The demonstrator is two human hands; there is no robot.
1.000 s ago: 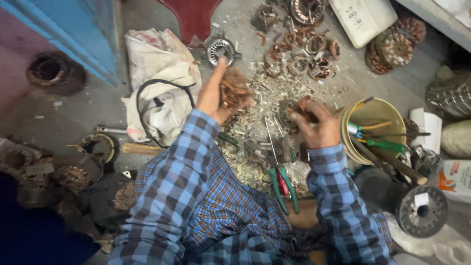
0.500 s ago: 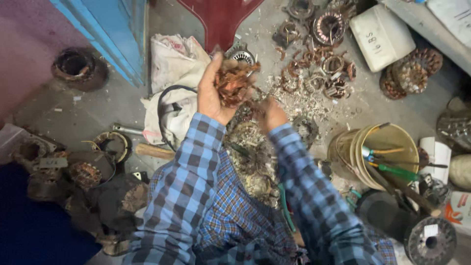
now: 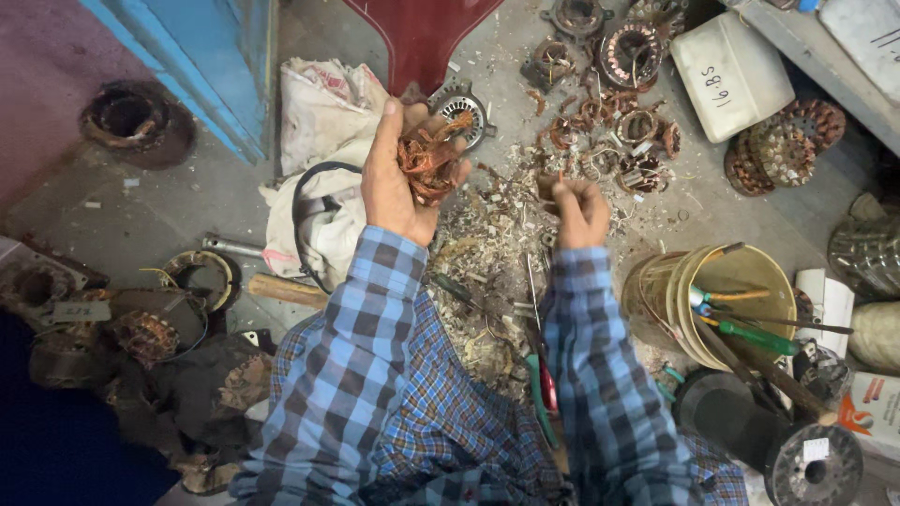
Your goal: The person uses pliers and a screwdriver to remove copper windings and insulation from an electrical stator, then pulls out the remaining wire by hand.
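Overhead: left hand (image 3: 398, 183) gripping copper wire tangle (image 3: 427, 159); right hand (image 3: 579, 211) pinching small scrap (image 3: 547, 187). Scrap pile (image 3: 487, 253) beneath, bucket (image 3: 712, 300) right, bare floor (image 3: 187, 187) left.

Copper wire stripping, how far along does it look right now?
Done: a scrap pile litters the floor. In hand: the left hand grips a copper wire clump; the right hand pinches a small piece. Left: several wound coils still hold copper.

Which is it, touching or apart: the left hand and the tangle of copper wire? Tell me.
Touching. The head view shows the left hand with its fingers curled around the tangle of copper wire, raised above the scrap pile.
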